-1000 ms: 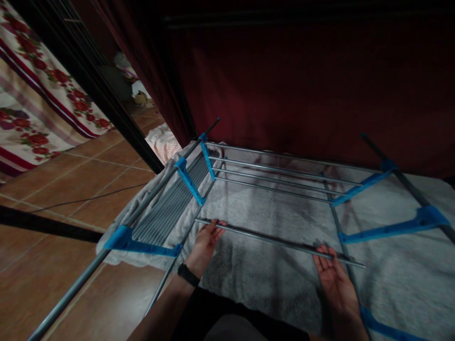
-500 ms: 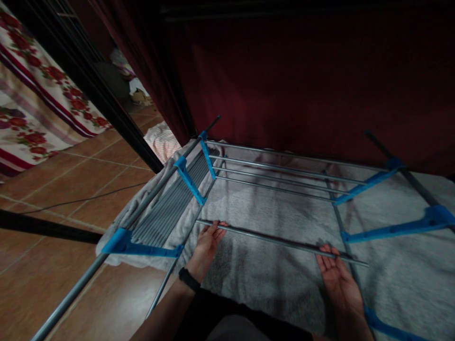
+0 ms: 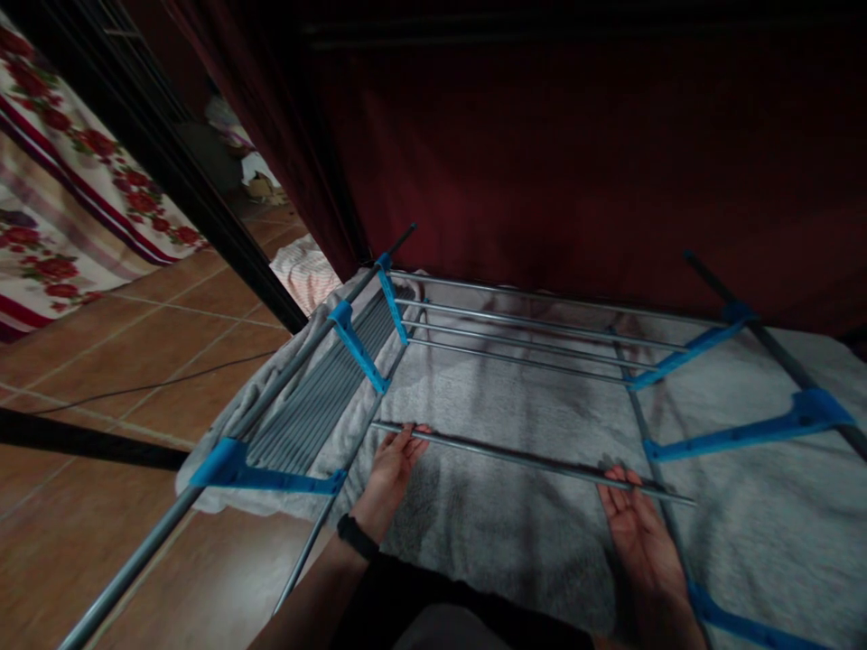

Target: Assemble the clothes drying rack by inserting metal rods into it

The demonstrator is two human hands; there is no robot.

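A loose grey metal tube (image 3: 511, 453) lies across both my hands, above the grey blanket. My left hand (image 3: 398, 459) pinches it near its left end, with a dark band on that wrist. Near the right end, my right hand (image 3: 635, 515) holds it palm up, fingers curled under it. Around my hands stands a partly built rack of grey tubes with blue plastic brackets. At the left are a blue bracket (image 3: 362, 348) and a lower blue bracket (image 3: 271, 477); at the right, another blue bracket (image 3: 751, 433). Several crossbars (image 3: 535, 316) join the far brackets.
More grey tubes (image 3: 315, 397) lie side by side on the blanket (image 3: 474, 533) at the left. A dark red curtain (image 3: 542, 162) hangs behind the rack. Black posts (image 3: 223, 235), a thin cable (image 3: 163, 381) and floral cloth (image 3: 74, 190) are at the left, over tiled floor (image 3: 182, 334).
The view has shifted slightly. Both hands keep hold of the tube in nearly the same place, and the rack looks unchanged.
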